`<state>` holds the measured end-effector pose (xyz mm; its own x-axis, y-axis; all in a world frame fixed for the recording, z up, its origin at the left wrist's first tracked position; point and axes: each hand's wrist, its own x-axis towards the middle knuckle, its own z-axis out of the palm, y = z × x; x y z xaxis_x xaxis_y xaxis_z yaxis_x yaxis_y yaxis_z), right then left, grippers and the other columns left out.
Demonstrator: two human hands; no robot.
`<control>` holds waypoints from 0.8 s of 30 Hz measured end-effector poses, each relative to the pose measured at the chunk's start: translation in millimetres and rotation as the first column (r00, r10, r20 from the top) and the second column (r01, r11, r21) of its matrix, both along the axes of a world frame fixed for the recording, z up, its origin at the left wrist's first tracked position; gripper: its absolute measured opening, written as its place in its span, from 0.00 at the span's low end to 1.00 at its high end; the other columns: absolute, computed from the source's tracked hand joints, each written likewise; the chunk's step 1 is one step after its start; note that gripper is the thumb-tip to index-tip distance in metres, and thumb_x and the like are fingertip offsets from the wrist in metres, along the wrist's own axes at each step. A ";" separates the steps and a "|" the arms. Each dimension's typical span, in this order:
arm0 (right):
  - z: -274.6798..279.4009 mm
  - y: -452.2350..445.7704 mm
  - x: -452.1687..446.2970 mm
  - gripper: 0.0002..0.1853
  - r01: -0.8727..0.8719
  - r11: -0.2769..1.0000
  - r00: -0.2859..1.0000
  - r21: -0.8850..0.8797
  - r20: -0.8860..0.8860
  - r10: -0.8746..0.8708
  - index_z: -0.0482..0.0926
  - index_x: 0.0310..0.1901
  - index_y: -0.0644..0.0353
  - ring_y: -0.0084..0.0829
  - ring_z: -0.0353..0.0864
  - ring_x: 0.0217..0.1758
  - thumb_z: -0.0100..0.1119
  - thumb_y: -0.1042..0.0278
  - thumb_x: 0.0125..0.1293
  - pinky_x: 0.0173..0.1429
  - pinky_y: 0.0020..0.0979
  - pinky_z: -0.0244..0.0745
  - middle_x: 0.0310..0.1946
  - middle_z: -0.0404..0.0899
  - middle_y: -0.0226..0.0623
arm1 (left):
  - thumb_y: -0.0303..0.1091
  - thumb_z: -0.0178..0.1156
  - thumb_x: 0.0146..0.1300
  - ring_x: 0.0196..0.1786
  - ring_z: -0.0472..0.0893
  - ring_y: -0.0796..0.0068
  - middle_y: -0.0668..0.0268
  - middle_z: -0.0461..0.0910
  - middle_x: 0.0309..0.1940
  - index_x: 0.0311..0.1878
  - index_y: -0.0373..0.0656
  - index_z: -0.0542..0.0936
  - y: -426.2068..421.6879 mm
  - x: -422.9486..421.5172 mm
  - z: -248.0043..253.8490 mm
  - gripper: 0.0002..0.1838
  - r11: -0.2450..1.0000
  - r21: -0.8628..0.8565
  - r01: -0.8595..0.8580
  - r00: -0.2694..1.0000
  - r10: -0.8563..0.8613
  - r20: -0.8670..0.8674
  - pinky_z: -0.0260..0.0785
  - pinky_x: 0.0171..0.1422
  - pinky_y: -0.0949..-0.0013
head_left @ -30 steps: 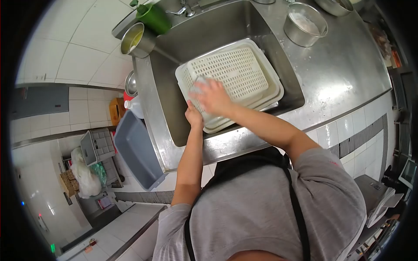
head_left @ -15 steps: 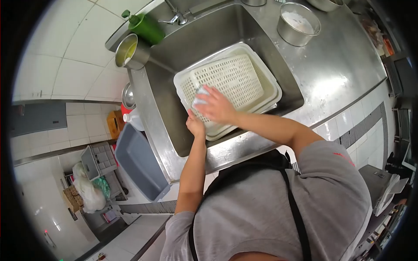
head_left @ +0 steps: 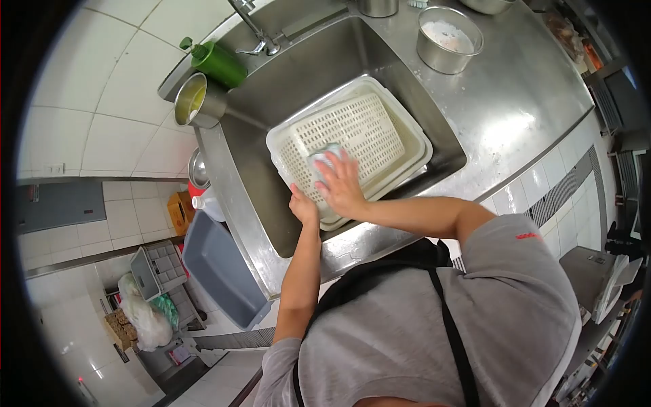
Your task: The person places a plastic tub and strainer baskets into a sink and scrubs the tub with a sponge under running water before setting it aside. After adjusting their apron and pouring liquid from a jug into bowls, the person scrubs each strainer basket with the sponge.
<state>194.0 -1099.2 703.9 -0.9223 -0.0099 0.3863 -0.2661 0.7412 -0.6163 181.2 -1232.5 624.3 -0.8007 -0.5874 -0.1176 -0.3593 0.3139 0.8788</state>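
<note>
A cream perforated plastic basket [head_left: 371, 122] lies upside down or on its slant inside a pale plastic tub [head_left: 426, 150], which sits in the steel sink [head_left: 251, 163]. My left hand [head_left: 303, 205] is closed on the near left rim of the basket and tub; which of the two it grips I cannot tell. Pressed against the basket's slotted surface is a greyish scrubbing pad [head_left: 325, 154], under the fingers of my right hand [head_left: 343, 187]. That palm hides part of the basket's near side.
A faucet [head_left: 261, 44], green pump bottle [head_left: 220, 64] and metal pot with yellow liquid [head_left: 200, 102] stand along the sink's left and back edges. On the right counter is a round tin of white powder [head_left: 447, 42]. A grey tub [head_left: 220, 268] leans below left.
My right hand and the scrubbing pad have shifted rightward over the basket's surface. My left hand keeps its hold on the rim. The whole view has tilted slightly.
</note>
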 end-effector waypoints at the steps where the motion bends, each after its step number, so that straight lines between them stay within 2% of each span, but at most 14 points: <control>1: -2.5 5.1 -19.5 0.23 -0.105 0.994 0.986 -0.003 -0.131 0.104 0.65 0.56 0.56 0.52 0.58 0.59 0.49 0.60 0.59 0.58 0.54 0.53 0.54 0.63 0.46 | 0.52 0.38 0.66 0.25 0.77 0.60 0.51 0.78 0.22 0.30 0.28 0.77 -0.8 -0.4 -2.9 0.32 1.000 0.003 -0.015 0.997 0.015 -0.078 0.67 0.34 0.62; 2: -8.2 13.0 -52.8 0.20 -0.211 0.978 0.944 0.005 -0.258 0.205 0.67 0.53 0.56 0.51 0.60 0.57 0.49 0.62 0.59 0.58 0.51 0.55 0.53 0.65 0.46 | 0.52 0.38 0.66 0.25 0.77 0.60 0.51 0.78 0.22 0.30 0.28 0.77 -1.0 -3.5 1.0 0.32 1.000 0.001 -0.020 0.996 0.020 -0.083 0.67 0.34 0.62; 4: -22.5 26.7 -120.7 0.17 0.039 0.999 0.999 0.010 -0.011 -0.039 0.70 0.49 0.55 0.47 0.64 0.54 0.49 0.63 0.58 0.56 0.44 0.60 0.46 0.68 0.48 | 0.51 0.38 0.66 0.18 0.70 0.65 0.51 0.73 0.16 0.25 0.28 0.74 2.8 -0.5 16.9 0.31 0.973 -0.228 0.043 0.995 -0.062 -0.076 0.63 0.28 0.60; 7: 1.6 87.0 -198.3 0.20 0.098 0.922 0.991 -0.374 -0.043 -0.123 0.68 0.51 0.61 0.50 0.71 0.45 0.47 0.57 0.61 0.50 0.42 0.66 0.40 0.72 0.50 | 0.49 0.42 0.66 0.16 0.58 0.69 0.53 0.65 0.10 0.20 0.28 0.70 -9.8 -27.9 37.5 0.30 0.969 -0.180 0.171 0.965 -0.201 -0.170 0.57 0.23 0.61; 9: 59.1 116.4 -207.6 0.27 -0.264 0.812 0.949 -0.521 0.011 0.315 0.68 0.53 0.59 0.43 0.71 0.50 0.54 0.50 0.57 0.54 0.36 0.65 0.44 0.72 0.48 | 0.49 0.46 0.64 0.15 0.55 0.70 0.51 0.59 0.09 0.17 0.29 0.68 -16.7 -58.3 90.4 0.30 0.853 -0.448 0.267 0.899 -0.388 -0.203 0.54 0.21 0.60; 11: 100.3 127.3 -186.0 0.33 -0.423 0.866 0.900 -0.268 -0.012 0.436 0.68 0.54 0.57 0.35 0.72 0.51 0.63 0.47 0.48 0.53 0.30 0.66 0.44 0.74 0.43 | 0.53 0.51 0.60 0.15 0.55 0.72 0.55 0.57 0.08 0.13 0.31 0.67 -21.3 -87.0 142.8 0.32 0.787 -0.535 0.307 0.867 -0.463 -0.184 0.53 0.20 0.61; 12: 125.8 139.6 -176.6 0.34 -0.633 0.763 0.774 -0.128 -0.098 0.626 0.62 0.58 0.61 0.38 0.64 0.59 0.63 0.61 0.49 0.62 0.34 0.57 0.55 0.64 0.47 | 0.54 0.53 0.58 0.16 0.55 0.75 0.61 0.58 0.07 0.12 0.32 0.68 -28.0 -98.9 158.7 0.32 0.850 -0.407 0.336 0.878 -0.438 -0.191 0.52 0.20 0.63; 13: 142.3 150.4 -165.9 0.33 -0.692 0.679 0.703 -0.244 -0.018 0.711 0.62 0.59 0.59 0.40 0.63 0.59 0.60 0.62 0.51 0.65 0.35 0.54 0.55 0.65 0.45 | 0.55 0.56 0.56 0.16 0.55 0.77 0.66 0.58 0.06 0.11 0.33 0.68 -33.2 -108.4 171.7 0.32 0.829 -0.462 0.314 0.855 -0.459 -0.242 0.52 0.20 0.65; 15: 158.8 159.8 -151.1 0.30 -0.613 0.733 0.715 -0.294 0.187 0.673 0.73 0.49 0.57 0.29 0.75 0.44 0.68 0.53 0.43 0.48 0.29 0.70 0.39 0.76 0.36 | 0.52 0.58 0.55 0.15 0.59 0.76 0.65 0.62 0.08 0.11 0.35 0.69 -41.2 -119.7 184.8 0.28 0.820 -0.463 0.336 0.800 -0.508 -0.319 0.54 0.20 0.67; 17: 159.2 157.2 -133.9 0.26 -0.698 0.677 0.611 -0.236 0.299 0.733 0.75 0.45 0.57 0.27 0.76 0.42 0.68 0.57 0.42 0.46 0.29 0.71 0.37 0.77 0.35 | 0.48 0.60 0.53 0.19 0.66 0.74 0.64 0.67 0.11 0.12 0.39 0.71 -42.5 -124.7 201.8 0.24 0.368 -0.913 0.177 0.473 -0.845 -0.249 0.58 0.24 0.67; 19: 158.4 144.0 -100.4 0.14 -0.733 0.597 0.484 -0.326 0.367 0.794 0.78 0.35 0.58 0.21 0.75 0.31 0.66 0.72 0.43 0.36 0.24 0.72 0.27 0.77 0.28 | 0.44 0.58 0.55 0.24 0.70 0.69 0.64 0.70 0.15 0.18 0.39 0.73 -40.0 -128.9 202.9 0.18 0.263 -0.956 0.126 0.434 -0.882 -0.186 0.62 0.31 0.65; 21: 108.0 113.6 -76.9 0.16 -0.788 0.587 0.571 -0.184 0.140 0.809 0.76 0.36 0.57 0.29 0.77 0.34 0.65 0.71 0.41 0.39 0.30 0.73 0.30 0.77 0.33 | 0.42 0.53 0.58 0.31 0.71 0.66 0.63 0.73 0.20 0.24 0.38 0.75 -38.2 -129.4 176.4 0.16 0.810 -0.467 0.355 0.661 -0.571 -0.488 0.62 0.38 0.63; 22: 94.4 94.8 -55.9 0.17 -0.764 0.645 0.645 0.007 -0.025 0.764 0.76 0.37 0.57 0.33 0.77 0.35 0.65 0.71 0.41 0.40 0.31 0.73 0.32 0.77 0.35 | 0.42 0.51 0.60 0.44 0.70 0.64 0.60 0.74 0.34 0.40 0.37 0.74 -44.9 -128.2 155.5 0.16 0.655 -0.731 0.192 0.583 -0.675 -0.452 0.62 0.49 0.62; 24: 67.3 61.8 -28.3 0.18 -0.750 0.662 0.659 -0.016 0.070 0.749 0.74 0.39 0.55 0.43 0.74 0.43 0.62 0.64 0.44 0.46 0.38 0.70 0.38 0.76 0.39 | 0.43 0.53 0.59 0.56 0.64 0.62 0.57 0.68 0.49 0.55 0.40 0.66 -28.7 -107.6 113.4 0.24 0.929 0.080 0.360 0.806 -0.267 -0.528 0.56 0.60 0.61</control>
<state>165.6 -1037.4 771.3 -0.6231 -0.7134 0.3206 -0.6950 0.3171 -0.6453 73.6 -1261.2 737.8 -0.9122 -0.3022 0.2766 0.2363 0.1633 0.9579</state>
